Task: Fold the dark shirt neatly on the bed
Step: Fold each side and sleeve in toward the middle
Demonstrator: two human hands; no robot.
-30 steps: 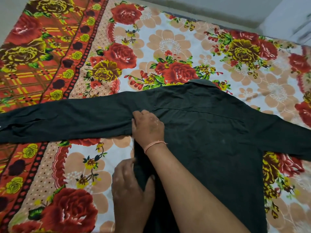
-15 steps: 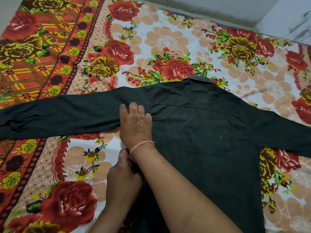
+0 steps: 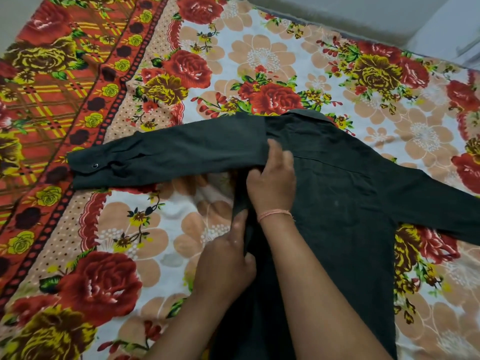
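Side fold beginning: right hand (image 3: 272, 183) and left hand (image 3: 226, 258) pinch the left edge of the dark shirt (image 3: 337, 203), which should next swing rightward.

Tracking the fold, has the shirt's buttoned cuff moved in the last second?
Yes. The cuff slid right: before it reached past the bedsheet's dark-rose border strip, now it ends on it.

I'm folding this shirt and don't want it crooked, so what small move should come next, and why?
Probably swing the side edge inward over the back. The left hand and right hand both grip the dark shirt along that side, while the sleeve lies stretched out on the bedsheet, unfolded.
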